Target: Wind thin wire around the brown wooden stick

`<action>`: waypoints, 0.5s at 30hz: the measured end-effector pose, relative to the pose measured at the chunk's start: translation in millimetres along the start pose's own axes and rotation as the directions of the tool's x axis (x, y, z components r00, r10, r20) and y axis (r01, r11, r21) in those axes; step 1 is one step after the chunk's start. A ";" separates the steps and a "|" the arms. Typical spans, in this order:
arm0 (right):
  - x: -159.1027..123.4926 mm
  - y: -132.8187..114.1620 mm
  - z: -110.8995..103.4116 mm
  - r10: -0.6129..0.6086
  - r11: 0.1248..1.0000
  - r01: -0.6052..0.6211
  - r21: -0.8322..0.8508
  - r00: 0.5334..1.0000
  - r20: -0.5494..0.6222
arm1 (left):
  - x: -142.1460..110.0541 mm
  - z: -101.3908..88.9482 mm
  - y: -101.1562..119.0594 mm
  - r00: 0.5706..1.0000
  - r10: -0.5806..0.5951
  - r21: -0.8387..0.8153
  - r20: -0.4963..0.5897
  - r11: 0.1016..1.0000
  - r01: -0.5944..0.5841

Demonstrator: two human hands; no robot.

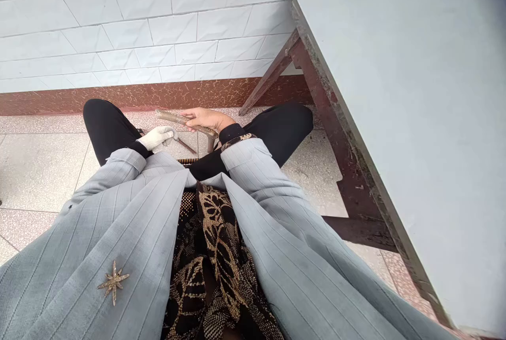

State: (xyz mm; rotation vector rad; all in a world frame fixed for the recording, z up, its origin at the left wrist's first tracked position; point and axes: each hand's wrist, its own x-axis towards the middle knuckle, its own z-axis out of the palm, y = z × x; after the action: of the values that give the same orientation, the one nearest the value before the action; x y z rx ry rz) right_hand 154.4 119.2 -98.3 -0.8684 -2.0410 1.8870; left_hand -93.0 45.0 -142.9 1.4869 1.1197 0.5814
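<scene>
White wall tiles (pixel 158 29) stretch beyond both hands. On my feed, the bare right hand (pixel 209 118) grips a wooden stick (pixel 171 116) that juts leftward past its fingertips; nearby, I see the gloved left hand (pixel 156 138) curled around a slim brown rod (pixel 187 146) slanting out rightward.

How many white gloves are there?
1. The white glove is on the left hand; the right hand is bare. Others could be hidden under the legs.
</scene>
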 end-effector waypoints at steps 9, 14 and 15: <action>12.1 0.7 4.8 0.031 0.957 -0.138 -0.257 0.924 -0.380 | 0.1 5.4 0.0 0.991 -0.133 0.192 -0.006 0.973 0.132; 11.0 2.3 2.8 0.041 0.600 -0.408 -0.688 0.875 -0.483 | -2.2 5.9 4.7 0.998 -0.054 0.384 0.033 0.923 0.037; 9.8 2.3 3.2 0.079 0.535 -0.407 -0.740 0.897 -0.436 | -2.4 5.2 5.2 0.999 -0.019 0.419 0.031 0.908 0.004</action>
State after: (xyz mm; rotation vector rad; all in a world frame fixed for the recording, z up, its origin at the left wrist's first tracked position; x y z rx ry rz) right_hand 145.4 122.1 -103.1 -1.6397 -2.6222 0.6142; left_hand -88.0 40.8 -138.8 1.8479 1.2799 0.3136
